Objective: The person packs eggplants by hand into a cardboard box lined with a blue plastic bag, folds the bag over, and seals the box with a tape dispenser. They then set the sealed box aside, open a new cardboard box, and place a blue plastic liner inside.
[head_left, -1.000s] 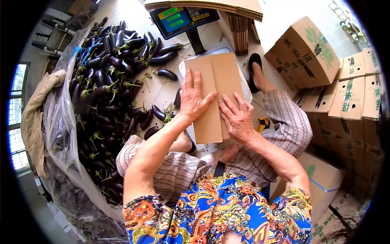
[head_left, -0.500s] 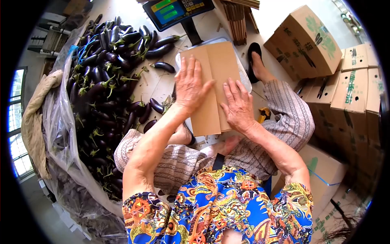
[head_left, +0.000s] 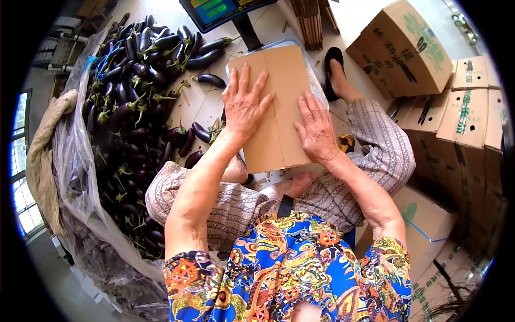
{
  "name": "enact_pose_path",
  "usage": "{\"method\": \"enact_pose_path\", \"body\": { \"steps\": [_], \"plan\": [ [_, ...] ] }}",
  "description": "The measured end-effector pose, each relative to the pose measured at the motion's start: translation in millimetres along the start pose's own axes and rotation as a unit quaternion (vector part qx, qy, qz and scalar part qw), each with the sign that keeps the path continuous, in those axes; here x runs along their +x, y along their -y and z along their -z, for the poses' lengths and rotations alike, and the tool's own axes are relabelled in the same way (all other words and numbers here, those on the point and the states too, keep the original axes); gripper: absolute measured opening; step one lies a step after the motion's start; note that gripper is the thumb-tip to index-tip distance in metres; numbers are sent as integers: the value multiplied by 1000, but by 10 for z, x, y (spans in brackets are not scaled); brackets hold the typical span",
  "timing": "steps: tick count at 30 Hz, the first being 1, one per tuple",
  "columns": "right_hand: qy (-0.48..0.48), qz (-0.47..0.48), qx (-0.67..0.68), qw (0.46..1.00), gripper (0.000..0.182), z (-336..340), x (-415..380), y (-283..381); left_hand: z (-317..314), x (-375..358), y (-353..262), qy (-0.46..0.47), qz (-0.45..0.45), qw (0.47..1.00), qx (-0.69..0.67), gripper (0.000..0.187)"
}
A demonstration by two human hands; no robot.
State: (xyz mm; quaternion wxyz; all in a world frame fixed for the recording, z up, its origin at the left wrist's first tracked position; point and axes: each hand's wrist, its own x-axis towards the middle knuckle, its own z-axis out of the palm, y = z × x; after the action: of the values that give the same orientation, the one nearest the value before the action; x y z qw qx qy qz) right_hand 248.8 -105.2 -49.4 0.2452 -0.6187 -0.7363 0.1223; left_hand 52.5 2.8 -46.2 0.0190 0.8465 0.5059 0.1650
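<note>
A brown cardboard box stands between my legs on a weighing scale, its top flaps folded down with a seam running lengthwise. My left hand lies flat with spread fingers on the left flap. Against the right flap and the box's right edge rests my right hand, fingers stretched out. Neither hand grips anything. The box's contents are hidden under the flaps. Behind the box rises the scale's display with lit green digits.
A large heap of eggplants lies to the left beside a clear plastic sheet. Printed cartons are stacked at the right. Folded cardboard stands at the back. A yellow and black tool sits by my right knee.
The two flaps now lie flatter, and the gap and overlap between them have evened out. Both hands have stayed on the box, and the view has shifted slightly.
</note>
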Motion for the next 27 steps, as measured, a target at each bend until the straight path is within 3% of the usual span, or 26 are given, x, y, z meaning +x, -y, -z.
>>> {"method": "enact_pose_path", "body": {
  "steps": [6,12,15,16,18,21,27],
  "plan": [
    [-12,20,51,998,67,-53,60,-67,-129,408,-69,17,71,997,-1,59],
    [-35,-3,58,998,69,-221,495,-79,-144,804,147,88,42,995,-8,65],
    [-14,-15,29,999,69,-215,533,-125,-191,904,534,145,-65,985,-66,71],
    [-12,-8,15,1000,69,-217,544,-142,8,943,539,204,-77,975,-35,76],
    [-2,-18,17,1000,68,-240,566,-129,-15,936,571,190,-84,977,-45,75],
    [32,19,-159,987,65,-173,584,-59,-167,893,644,153,-93,982,-62,75],
    [63,58,-159,984,63,-70,654,-5,-195,833,658,79,-108,988,-79,71]
  ]
}}
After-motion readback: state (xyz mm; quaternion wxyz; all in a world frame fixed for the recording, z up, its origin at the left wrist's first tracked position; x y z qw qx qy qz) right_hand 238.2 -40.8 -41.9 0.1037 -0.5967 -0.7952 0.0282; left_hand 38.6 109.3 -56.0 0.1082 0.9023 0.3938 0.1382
